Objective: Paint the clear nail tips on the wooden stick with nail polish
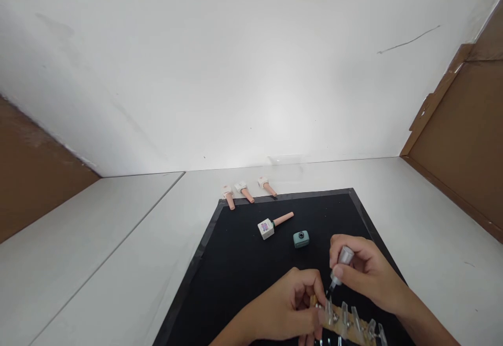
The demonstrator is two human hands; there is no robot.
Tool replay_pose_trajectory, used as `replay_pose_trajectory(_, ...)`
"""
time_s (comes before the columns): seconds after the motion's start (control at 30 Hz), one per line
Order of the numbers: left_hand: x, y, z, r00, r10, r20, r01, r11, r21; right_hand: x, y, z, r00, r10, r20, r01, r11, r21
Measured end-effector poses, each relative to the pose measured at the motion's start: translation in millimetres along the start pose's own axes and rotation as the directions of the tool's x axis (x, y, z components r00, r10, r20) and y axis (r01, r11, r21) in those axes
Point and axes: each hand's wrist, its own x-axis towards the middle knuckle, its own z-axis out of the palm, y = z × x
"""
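My right hand (367, 275) pinches a nail polish brush cap (342, 265), grey and translucent, its tip pointing down at a strip of clear fake nail tips (349, 322). My left hand (293, 307) is closed on the left end of that strip, holding it just above the black mat (236, 272). An open teal polish bottle (301, 238) stands on the mat beyond my hands. A white square bottle with a peach cap (273, 225) lies on its side to its left.
Three more white bottles with peach caps (245, 191) lie in a row on the white table (118, 252) just past the mat's far edge. A white wall rises behind. Brown cardboard panels (459, 142) stand at the right and left sides.
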Motion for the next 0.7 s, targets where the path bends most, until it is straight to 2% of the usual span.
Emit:
replay_pose_trajectory(0.13, 0.9, 2.7, -1.3, 1.0, -0.014, -0.001, 0.014, 1.0, 0.014, -0.8, -1.2, 0.1, 0.995, -0.001, 0.1, -0.001, 1.0, 0.025)
replay_pose_trajectory(0.27, 0.7, 0.4, -0.8, 1.0, 0.0, -0.002, 0.0, 1.0, 0.011, -2.4, 0.3, 1.9, 0.999, 0.037, -0.019, -0.039, 0.997, -0.065)
replay_pose_trajectory(0.37, 0.3, 0.0, -1.3, 1.0, 0.008, -0.003, -0.008, 1.0, 0.013, -1.9, 1.5, 2.4, 0.998, -0.016, -0.065, 0.013, 0.999, -0.047)
replay_pose_trajectory(0.53, 2.3, 4.6, -2.3, 1.0, -0.001, 0.008, 0.001, 1.0, 0.018, -0.1, -1.8, 1.9, 0.994, -0.066, 0.084, 0.069, 0.997, -0.024)
replay_pose_trajectory(0.7, 2.9, 0.8, -2.2, 1.0, 0.006, 0.002, -0.006, 1.0, 0.005, 0.0, -3.2, 1.9, 0.999, -0.031, -0.028, 0.028, 0.994, -0.11)
